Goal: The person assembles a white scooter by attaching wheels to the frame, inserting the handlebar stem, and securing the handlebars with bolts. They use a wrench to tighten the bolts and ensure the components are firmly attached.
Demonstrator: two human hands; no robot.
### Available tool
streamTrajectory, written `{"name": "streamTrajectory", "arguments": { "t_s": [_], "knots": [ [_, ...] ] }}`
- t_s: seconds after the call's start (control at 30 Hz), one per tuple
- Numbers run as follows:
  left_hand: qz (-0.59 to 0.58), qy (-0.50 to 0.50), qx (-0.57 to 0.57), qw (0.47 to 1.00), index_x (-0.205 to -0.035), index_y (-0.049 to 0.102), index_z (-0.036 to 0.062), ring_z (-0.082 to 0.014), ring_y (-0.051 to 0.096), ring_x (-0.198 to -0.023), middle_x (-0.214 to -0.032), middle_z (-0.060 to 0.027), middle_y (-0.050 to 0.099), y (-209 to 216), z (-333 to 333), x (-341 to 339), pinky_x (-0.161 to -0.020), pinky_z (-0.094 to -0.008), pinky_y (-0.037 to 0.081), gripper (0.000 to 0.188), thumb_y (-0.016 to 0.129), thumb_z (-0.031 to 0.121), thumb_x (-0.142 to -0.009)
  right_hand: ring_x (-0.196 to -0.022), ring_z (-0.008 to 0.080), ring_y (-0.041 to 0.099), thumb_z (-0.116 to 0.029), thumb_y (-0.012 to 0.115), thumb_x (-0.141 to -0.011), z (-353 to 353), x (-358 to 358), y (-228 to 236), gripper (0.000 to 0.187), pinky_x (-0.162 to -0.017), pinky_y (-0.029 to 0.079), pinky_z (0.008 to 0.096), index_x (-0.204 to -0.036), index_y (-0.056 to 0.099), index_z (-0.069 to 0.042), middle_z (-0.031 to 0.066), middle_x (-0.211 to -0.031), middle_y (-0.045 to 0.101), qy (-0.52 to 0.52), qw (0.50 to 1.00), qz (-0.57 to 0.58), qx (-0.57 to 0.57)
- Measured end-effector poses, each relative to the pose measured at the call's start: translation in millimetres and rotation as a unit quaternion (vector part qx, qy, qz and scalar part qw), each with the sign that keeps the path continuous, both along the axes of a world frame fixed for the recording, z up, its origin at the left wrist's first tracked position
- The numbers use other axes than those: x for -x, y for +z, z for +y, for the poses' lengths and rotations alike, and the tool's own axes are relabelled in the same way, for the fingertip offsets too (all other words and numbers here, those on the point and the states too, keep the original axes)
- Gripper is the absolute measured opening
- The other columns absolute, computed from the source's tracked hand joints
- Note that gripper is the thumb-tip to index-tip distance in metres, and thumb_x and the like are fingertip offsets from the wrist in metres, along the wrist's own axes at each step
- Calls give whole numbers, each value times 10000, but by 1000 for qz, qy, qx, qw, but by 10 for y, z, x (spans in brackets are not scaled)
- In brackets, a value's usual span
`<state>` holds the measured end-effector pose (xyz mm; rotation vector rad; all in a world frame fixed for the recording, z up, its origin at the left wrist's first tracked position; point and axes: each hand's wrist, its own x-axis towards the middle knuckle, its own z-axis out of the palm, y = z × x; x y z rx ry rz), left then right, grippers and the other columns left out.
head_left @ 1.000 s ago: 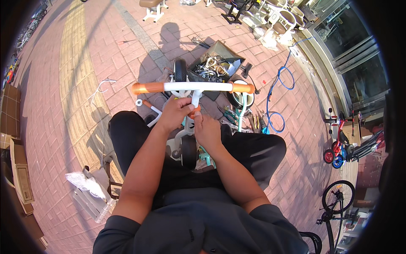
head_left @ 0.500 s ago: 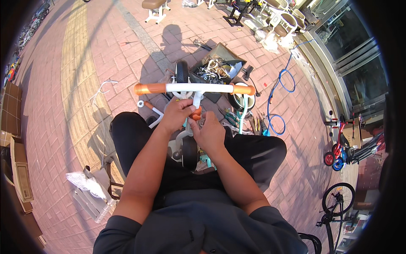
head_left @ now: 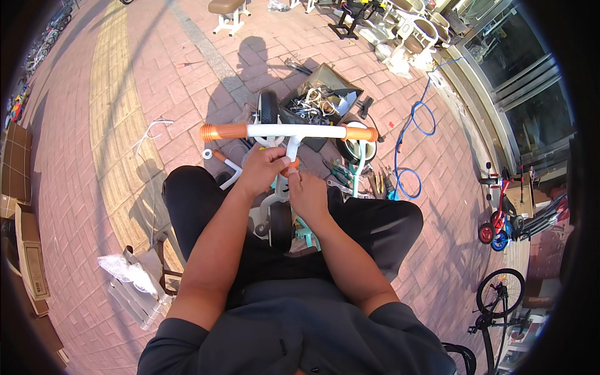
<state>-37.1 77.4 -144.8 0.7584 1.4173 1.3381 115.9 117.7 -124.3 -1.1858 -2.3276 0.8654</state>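
Note:
A child's bike stands between my bent legs, with a white handlebar (head_left: 297, 130) that carries ribbed orange grips. Its short white stem (head_left: 292, 149) runs down into an orange clamp (head_left: 291, 166). My left hand (head_left: 262, 172) pinches the stem and clamp from the left side. From the right, my right hand (head_left: 309, 195) is closed with its thumb and fingers pressed against the clamp, covering much of it. Below the hands are the white fork (head_left: 273, 199) and a black wheel (head_left: 280, 226). Whether a small part sits under the right fingers is hidden.
Ahead lies an open toolbox (head_left: 340, 84) full of tools and parts, beside another black wheel (head_left: 268, 107). Pliers and hand tools (head_left: 378, 182) lie right, near a blue hose (head_left: 400, 147). A mint-green frame tube (head_left: 359, 169) stands close by. A white stool (head_left: 134, 294) is at left.
My right hand has shifted slightly left and turned, its fingers now curled over more of the orange clamp. The handlebar has moved very slightly right; my left hand keeps its hold.

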Motion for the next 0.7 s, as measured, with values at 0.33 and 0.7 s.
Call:
{"name": "streamTrajectory", "arguments": {
  "t_s": [0.33,0.7],
  "knots": [
    [-6,3,6,1000,-1087,749,-33,-150,674,-862,-1056,-77,654,-39,14,-5,-807,-294,552,219,692,114,-936,-527,302,631,-428,604,-984,-18,5,-115,465,-518,499,416,-821,616,7,147,-642,615,-23,993,10,-118],
    [-8,2,-4,1000,-1135,732,-45,-134,657,-914,-1048,-61,680,22,-17,-22,-851,-290,535,250,690,115,-948,-552,393,648,-421,701,-920,-102,-22,57,404,-549,522,500,-839,615,-35,160,-624,644,-19,974,-4,-227]
  ]
}}
